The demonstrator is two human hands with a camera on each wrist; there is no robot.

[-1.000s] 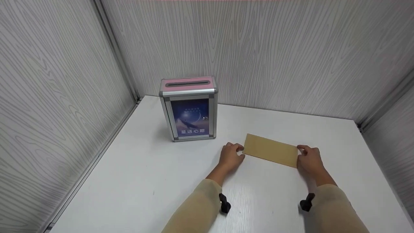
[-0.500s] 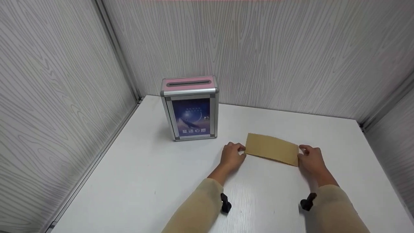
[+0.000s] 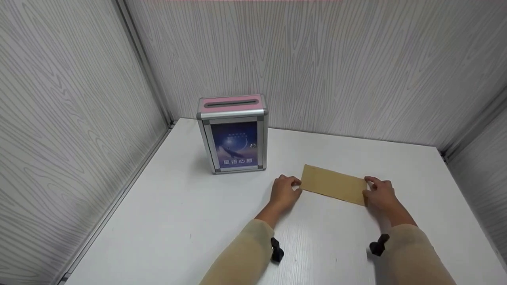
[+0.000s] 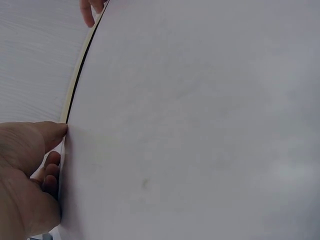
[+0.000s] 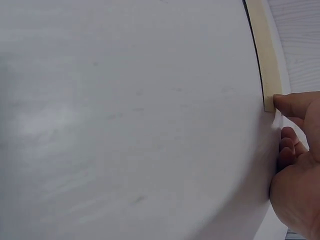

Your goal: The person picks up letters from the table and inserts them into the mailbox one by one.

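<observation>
A flat, oblong brown kraft-paper envelope [image 3: 334,185] lies on the white table, slanting slightly down to the right. At its left short edge, my left hand [image 3: 284,192] pinches it between thumb and curled fingers. My right hand [image 3: 381,194] grips the opposite short edge, its thumb overlapping the lower right corner. In the left wrist view the envelope [image 4: 80,72] shows as a thin strip, with the left thumb tip [image 4: 62,129] at its end. The right wrist view has the right thumb tip [image 5: 280,101] against the envelope's near end [image 5: 269,75].
Left of the envelope stands an upright metal-framed box [image 3: 233,134] with a pink top, a long slot [image 3: 231,103], a dark blue picture front and a small lock. White wood-grain panels [image 3: 309,67] enclose the table [image 3: 158,217] at the back and sides.
Half a second ago the envelope bowed up in the middle with its front edge lifted; now it lies flat again. Both hands stay at its ends.
</observation>
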